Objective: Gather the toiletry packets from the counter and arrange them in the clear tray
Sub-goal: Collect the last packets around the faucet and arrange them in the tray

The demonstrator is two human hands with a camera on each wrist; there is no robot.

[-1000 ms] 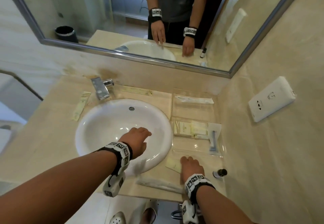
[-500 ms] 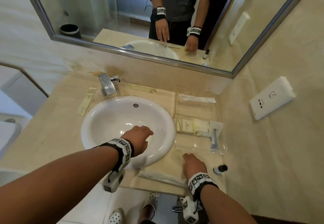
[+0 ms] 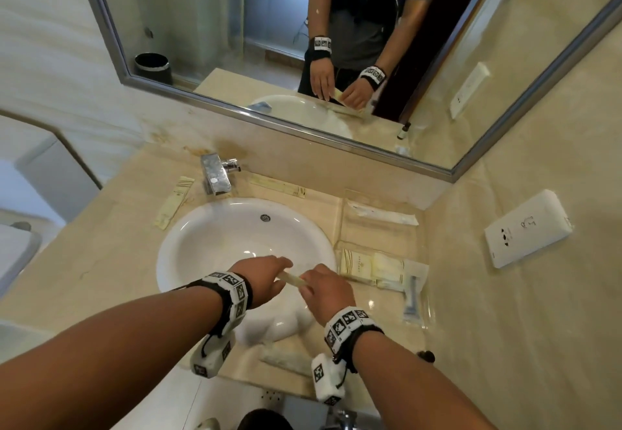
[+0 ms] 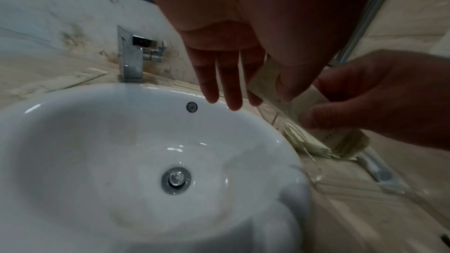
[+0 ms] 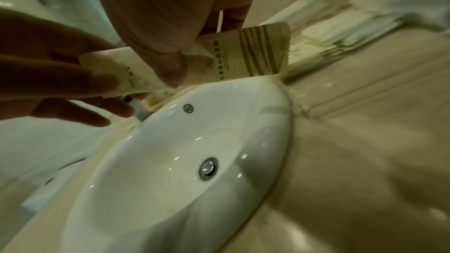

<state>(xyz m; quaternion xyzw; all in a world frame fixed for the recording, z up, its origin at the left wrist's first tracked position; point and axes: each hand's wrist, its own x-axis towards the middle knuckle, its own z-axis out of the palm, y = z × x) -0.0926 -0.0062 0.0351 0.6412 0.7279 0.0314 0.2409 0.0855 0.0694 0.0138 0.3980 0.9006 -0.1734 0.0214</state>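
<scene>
Over the right side of the sink both hands hold one cream toiletry packet (image 3: pixel 293 280) between them. My left hand (image 3: pixel 281 273) pinches its left end with thumb and forefinger, the other fingers (image 4: pixel 220 84) straight. My right hand (image 3: pixel 307 287) pinches the packet (image 5: pixel 246 51) near its middle. The clear tray (image 3: pixel 368 310) lies right of the sink with several packets in it: two cream ones (image 3: pixel 356 262), a razor packet (image 3: pixel 412 295) and a long white packet (image 3: pixel 383 217). More cream packets lie left of the tap (image 3: pixel 175 201), behind the sink (image 3: pixel 279 185) and at the counter's front edge (image 3: pixel 286 359).
The white sink (image 3: pixel 208 248) fills the middle of the beige counter, with a chrome tap (image 3: pixel 215 175) behind it. A small dark bottle (image 3: pixel 425 357) stands at the front right corner. The mirror (image 3: pixel 235 42) and a tiled wall with a white socket plate (image 3: pixel 528 227) close off the back and right.
My right hand has lifted a cream packet off the front of the counter and brought it over the sink. My left hand has taken hold of its other end.
</scene>
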